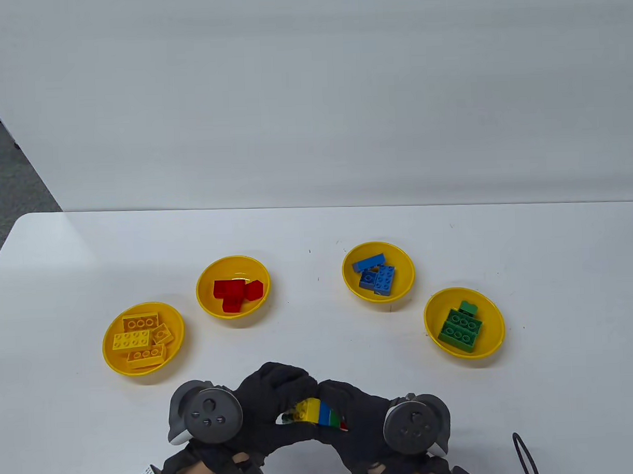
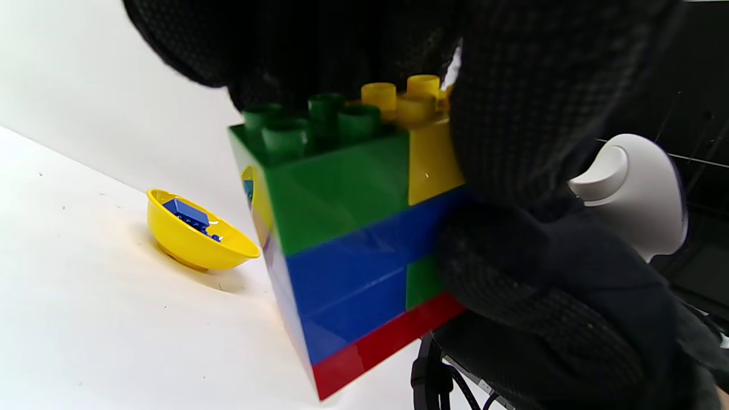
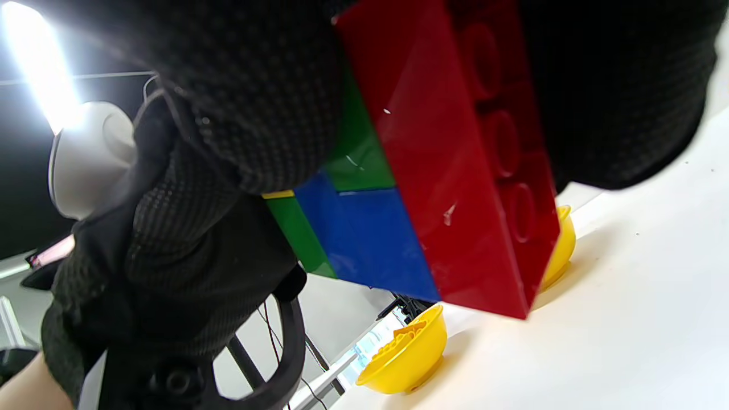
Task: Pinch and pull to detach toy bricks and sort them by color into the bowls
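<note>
The brick stack (image 1: 316, 412) was held above the table's near edge, its long axis running from the left hand (image 1: 265, 404) to the right hand (image 1: 354, 417); both hands gripped it, the yellow brick (image 2: 428, 154) nearest the left.

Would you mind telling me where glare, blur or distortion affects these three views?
Table view: even light, sharp, with soft shadows under the yellow bowls. Left wrist view: the brick stack looms large and bulges from wide-angle distortion, its near corner smeared; the left hand is a dark mass. Right wrist view: a blown-out light streak at top left, and small glints on the stack's red brick.
</note>
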A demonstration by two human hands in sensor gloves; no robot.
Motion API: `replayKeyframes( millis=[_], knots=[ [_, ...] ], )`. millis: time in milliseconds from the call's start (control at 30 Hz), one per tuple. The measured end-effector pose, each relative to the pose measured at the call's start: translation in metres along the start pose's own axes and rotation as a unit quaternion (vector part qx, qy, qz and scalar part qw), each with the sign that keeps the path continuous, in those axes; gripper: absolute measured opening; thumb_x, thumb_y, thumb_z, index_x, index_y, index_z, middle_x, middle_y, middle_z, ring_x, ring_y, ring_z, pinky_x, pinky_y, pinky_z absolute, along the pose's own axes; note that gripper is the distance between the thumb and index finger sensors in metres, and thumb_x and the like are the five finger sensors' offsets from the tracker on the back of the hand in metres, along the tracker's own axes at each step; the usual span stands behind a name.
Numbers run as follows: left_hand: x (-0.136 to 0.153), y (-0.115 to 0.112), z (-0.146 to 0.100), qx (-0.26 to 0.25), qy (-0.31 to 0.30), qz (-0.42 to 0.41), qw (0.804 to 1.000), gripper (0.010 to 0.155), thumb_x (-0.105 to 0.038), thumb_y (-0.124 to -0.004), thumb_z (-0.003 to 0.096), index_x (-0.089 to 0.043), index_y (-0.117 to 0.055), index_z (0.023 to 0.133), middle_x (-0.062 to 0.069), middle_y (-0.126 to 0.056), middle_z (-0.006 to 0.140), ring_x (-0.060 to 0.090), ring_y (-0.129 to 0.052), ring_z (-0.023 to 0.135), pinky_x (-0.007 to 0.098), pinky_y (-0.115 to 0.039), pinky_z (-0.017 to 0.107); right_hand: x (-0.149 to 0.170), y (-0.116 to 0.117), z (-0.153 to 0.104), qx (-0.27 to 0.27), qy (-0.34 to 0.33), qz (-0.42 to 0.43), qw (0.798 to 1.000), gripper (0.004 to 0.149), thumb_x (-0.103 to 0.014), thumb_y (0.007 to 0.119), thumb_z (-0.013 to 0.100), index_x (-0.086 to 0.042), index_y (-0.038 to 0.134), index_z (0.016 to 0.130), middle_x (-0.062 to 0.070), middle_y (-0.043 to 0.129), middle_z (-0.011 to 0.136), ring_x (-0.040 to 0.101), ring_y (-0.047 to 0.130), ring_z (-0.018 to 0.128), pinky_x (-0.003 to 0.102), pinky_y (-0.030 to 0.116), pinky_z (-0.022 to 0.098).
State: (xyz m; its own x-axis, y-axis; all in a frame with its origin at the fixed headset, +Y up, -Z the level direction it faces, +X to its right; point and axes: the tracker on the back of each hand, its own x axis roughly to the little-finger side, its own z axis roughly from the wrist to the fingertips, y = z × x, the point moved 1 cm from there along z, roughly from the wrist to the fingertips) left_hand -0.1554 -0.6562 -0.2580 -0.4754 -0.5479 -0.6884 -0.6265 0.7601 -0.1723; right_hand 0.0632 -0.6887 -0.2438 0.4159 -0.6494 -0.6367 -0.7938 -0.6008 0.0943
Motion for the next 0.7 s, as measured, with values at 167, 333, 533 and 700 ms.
replayKeyframes(
  millis=[167, 333, 533, 700],
  knots=[
    [0.011, 0.009, 0.002, -0.004, 0.006, -0.098, 0.995, 0.064, -0.044, -0.114, 0.0299, -0.015, -0.095, 0.084, 0.017, -0.099, 0.081, 0.042, -0.094, 0.075, 0.062, -0.074, 0.062, -0.010, 0.000, 0.001, 0.005, -0.024, 0.016, 1.000, 0.063, -0.030, 0.097, 0.028, 0.007, 0.087, 0.078, 0.034, 0.092, 0.075, 0.051, 0.106, 0.053, 0.062, 0.094, 0.030],
    [0.022, 0.008, 0.003, 0.011, 0.020, -0.148, 0.989, 0.063, -0.044, -0.114, 0.0304, -0.015, -0.096, 0.083, 0.017, -0.100, 0.081, 0.042, -0.095, 0.075, 0.061, -0.075, 0.062, -0.011, 0.001, 0.000, 0.001, -0.024, 0.027, 0.999, 0.064, -0.031, 0.097, 0.028, 0.010, 0.087, 0.077, 0.036, 0.093, 0.072, 0.050, 0.108, 0.051, 0.060, 0.097, 0.028],
    [0.035, 0.008, 0.003, 0.031, 0.049, -0.216, 0.975, 0.062, -0.045, -0.110, 0.0344, -0.017, -0.093, 0.087, 0.015, -0.097, 0.085, 0.041, -0.093, 0.079, 0.061, -0.073, 0.064, -0.008, -0.001, 0.001, 0.001, -0.020, 0.041, 0.999, 0.064, -0.030, 0.097, 0.028, 0.008, 0.087, 0.078, 0.035, 0.092, 0.074, 0.051, 0.106, 0.053, 0.061, 0.096, 0.030],
    [0.044, 0.023, -0.001, 0.006, 0.056, -0.246, 0.968, 0.064, -0.045, -0.108, 0.0362, -0.018, -0.089, 0.091, 0.015, -0.093, 0.089, 0.042, -0.090, 0.082, 0.062, -0.072, 0.063, 0.000, -0.001, 0.001, 0.001, 0.003, 0.043, 0.999, 0.064, -0.031, 0.096, 0.029, 0.006, 0.085, 0.080, 0.033, 0.090, 0.077, 0.051, 0.104, 0.056, 0.061, 0.093, 0.033]
  ],
)
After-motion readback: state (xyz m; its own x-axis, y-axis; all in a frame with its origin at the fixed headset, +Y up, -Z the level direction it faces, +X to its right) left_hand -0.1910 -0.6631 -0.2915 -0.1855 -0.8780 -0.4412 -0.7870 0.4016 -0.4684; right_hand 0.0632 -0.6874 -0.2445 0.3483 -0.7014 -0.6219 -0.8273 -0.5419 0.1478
